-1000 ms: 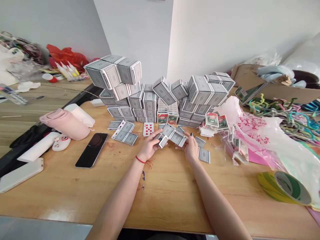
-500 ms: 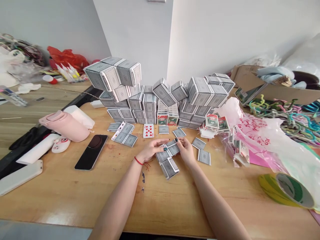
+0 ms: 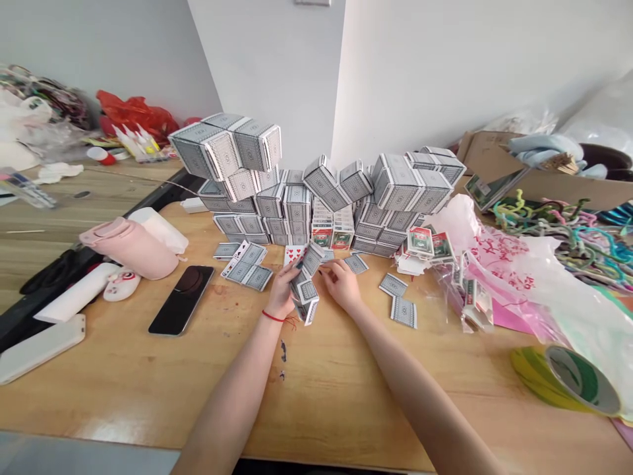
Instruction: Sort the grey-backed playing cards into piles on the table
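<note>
My left hand (image 3: 283, 290) is closed around a joined piece of folded playing cards (image 3: 307, 284) with grey patterned backs, lifted and tilted above the table. My right hand (image 3: 342, 285) has its fingers curled at the near edge of a single face-down playing card (image 3: 326, 254), and the fingertips partly cover it. A face-up heart card (image 3: 293, 253) lies behind my left hand, partly hidden. Behind both hands rises a structure of folded-card blocks (image 3: 297, 211). More folded cards (image 3: 247, 267) lie to the left; face-down cards (image 3: 404, 311) lie to the right.
On the left are a black phone (image 3: 181, 301), a pink bottle (image 3: 129, 247) and a white case (image 3: 42, 348). Card boxes (image 3: 420, 241), plastic bags (image 3: 504, 247) and a roll of yellow tape (image 3: 534, 376) occupy the right side. A cardboard box (image 3: 544, 181) stands behind them.
My left hand has raised and turned the folded-card piece, moving it slightly left. My right hand has let go of it and shifted left to the single card on the table.
</note>
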Available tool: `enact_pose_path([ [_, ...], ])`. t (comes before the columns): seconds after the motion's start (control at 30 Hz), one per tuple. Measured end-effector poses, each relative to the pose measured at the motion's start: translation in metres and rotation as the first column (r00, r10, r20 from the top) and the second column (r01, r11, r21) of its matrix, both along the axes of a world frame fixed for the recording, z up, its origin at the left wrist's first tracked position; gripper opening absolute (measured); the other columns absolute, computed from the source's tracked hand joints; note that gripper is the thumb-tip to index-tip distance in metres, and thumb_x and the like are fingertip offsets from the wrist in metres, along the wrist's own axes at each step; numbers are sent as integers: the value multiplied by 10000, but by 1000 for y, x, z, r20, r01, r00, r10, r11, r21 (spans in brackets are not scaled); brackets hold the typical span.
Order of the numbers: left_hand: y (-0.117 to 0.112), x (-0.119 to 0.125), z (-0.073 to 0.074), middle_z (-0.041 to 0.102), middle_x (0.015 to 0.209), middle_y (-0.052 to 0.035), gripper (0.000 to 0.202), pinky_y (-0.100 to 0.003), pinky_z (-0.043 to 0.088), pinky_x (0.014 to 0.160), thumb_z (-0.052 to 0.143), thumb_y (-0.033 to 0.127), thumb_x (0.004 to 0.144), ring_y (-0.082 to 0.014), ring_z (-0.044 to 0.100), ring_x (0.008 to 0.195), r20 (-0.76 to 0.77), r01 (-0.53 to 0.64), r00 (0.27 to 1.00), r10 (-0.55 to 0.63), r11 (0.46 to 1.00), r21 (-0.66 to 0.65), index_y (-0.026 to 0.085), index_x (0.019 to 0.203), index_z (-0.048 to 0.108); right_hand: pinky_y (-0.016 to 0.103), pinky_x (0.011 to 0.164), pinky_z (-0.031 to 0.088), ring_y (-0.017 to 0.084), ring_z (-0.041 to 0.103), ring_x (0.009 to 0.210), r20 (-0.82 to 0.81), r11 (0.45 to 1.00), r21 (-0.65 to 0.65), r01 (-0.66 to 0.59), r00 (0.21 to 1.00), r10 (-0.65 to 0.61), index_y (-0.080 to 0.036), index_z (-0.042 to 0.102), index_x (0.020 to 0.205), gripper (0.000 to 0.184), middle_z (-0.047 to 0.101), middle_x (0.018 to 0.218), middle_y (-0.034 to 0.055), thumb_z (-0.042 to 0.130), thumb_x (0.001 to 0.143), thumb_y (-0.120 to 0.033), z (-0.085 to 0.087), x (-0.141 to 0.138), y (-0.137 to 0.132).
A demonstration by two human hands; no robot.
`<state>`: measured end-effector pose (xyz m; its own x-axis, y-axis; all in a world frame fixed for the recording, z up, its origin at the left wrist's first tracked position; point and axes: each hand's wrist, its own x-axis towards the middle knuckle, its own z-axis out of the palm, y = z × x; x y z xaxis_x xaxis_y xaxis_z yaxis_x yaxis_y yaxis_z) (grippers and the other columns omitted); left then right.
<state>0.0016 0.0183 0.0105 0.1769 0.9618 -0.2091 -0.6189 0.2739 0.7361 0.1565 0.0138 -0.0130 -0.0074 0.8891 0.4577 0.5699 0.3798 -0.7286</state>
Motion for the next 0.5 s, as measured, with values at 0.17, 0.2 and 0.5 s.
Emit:
enact_pose_path([
  [0.17, 3, -1, -4, 678, 780, -1, 260, -203, 433, 621, 620, 161, 633, -107, 609, 663, -18, -110, 994, 110, 993, 43, 164, 893, 633, 350, 793, 420, 234, 490, 937, 422, 974, 36, -222, 887, 187, -209, 623, 793, 104, 619, 902, 83, 532, 746, -228, 4, -19, 28],
  [0.2, 3, 0, -5, 680, 790, -6, 264, -206, 431, 629, 626, 167, 628, -112, 611, 673, -27, -110, 993, 112, 993, 50, 159, 892, 637, 345, 788, 418, 233, 502, 917, 466, 972, 22, -235, 862, 198, -201, 624, 744, 101, 629, 848, 84, 523, 745, -200, 3, -21, 30],
  [0.5, -1, 6, -3, 684, 855, -49, 281, -267, 435, 706, 647, 168, 607, -184, 616, 783, -73, -99, 992, 103, 994, 53, 149, 887, 660, 310, 698, 421, 221, 576, 767, 503, 982, 31, -186, 852, 145, -149, 634, 723, 151, 652, 803, 127, 485, 738, -139, -4, -20, 28],
])
